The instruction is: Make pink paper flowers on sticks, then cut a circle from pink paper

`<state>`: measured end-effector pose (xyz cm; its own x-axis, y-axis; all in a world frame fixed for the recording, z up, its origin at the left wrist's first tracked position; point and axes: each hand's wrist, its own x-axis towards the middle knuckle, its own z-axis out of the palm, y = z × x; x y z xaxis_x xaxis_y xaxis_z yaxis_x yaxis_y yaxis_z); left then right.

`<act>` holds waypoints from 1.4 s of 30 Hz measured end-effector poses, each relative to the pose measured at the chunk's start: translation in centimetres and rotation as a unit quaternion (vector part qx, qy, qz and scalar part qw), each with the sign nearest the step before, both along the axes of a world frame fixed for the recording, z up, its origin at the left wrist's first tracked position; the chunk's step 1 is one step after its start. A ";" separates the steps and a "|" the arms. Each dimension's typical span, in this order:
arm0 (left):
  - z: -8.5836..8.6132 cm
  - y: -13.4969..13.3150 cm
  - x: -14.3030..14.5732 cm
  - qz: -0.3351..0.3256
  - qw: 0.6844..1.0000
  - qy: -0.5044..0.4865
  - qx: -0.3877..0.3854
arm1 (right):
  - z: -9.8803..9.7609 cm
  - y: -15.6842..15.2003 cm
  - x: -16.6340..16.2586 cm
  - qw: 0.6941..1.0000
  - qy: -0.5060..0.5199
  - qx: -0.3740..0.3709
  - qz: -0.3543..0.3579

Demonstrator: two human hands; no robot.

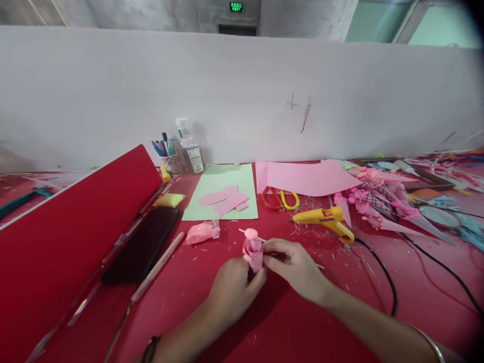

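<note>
A small pink paper flower bud (252, 250) on a thin wooden stick stands between my two hands over the red table (287, 322). My left hand (232, 290) is closed around the bud's lower part from the left. My right hand (293, 264) pinches the pink paper at the bud's right side, its fingers pressed together. The stick pokes out to the upper left and to the right behind my right hand.
A yellow glue gun (325, 220) with a black cord lies just beyond my right hand. Red-and-yellow scissors (280, 199), pink paper (306, 177), a green sheet (223, 191) with pink scraps, a black phone (145, 243), a pen cup (169, 156) and finished pink flowers (378, 199) lie around.
</note>
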<state>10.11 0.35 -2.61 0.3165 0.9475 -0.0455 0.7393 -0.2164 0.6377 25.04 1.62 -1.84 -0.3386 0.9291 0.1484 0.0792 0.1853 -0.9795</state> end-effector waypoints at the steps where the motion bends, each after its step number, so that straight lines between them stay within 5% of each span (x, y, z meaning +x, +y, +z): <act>1: -0.1 0.0 0.0 0.001 1.000 0.007 0.002 | 0.0 0.1 0.1 1.000 -0.001 -0.006 -0.010; 8: 0.2 0.1 0.0 0.001 0.995 -0.082 -0.060 | 0.7 0.2 0.7 0.984 0.025 0.092 -0.149; 17: -0.1 -0.3 0.3 -0.029 0.979 -0.169 -0.107 | 1.3 -1.1 0.6 0.963 -0.064 0.253 -0.065; 42: 0.2 -0.7 0.5 -0.083 0.984 -0.147 -0.051 | 1.0 -1.0 0.1 0.984 -0.019 0.170 -0.052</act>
<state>10.58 -0.32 -2.46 0.4807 0.8766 -0.0212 0.4786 -0.2421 0.8440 25.10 0.64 -0.88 -0.2551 0.8584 0.4451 0.1506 0.4900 -0.8586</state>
